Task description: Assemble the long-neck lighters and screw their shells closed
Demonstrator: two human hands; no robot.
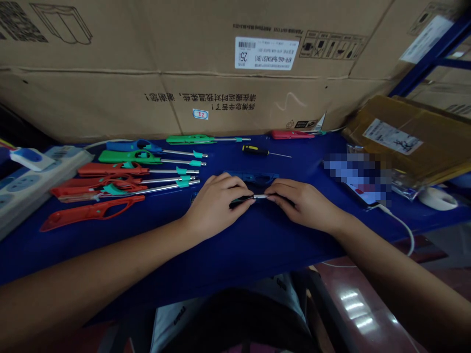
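Between my two hands, low over the blue table, runs a short silver metal tube [259, 196]. My left hand [220, 203] is closed round its left end, where a dark part shows under the fingers. At the tube's right end, my right hand [300, 201] pinches with thumb and fingertips. Just behind both hands lies a blue lighter casing [253, 177], partly covered by them. To the left rest several long-necked lighters, among them a green lighter [128, 157] and a red lighter [114, 169], with a loose red casing half [90, 212] nearest me.
A black and yellow screwdriver [255, 150] lies behind the blue casing. On the right are a phone [358, 184] with a cable, a tape roll [437, 198] and a brown package [412, 132]. A power strip [33, 176] sits left; a large carton [206, 59] stands behind.
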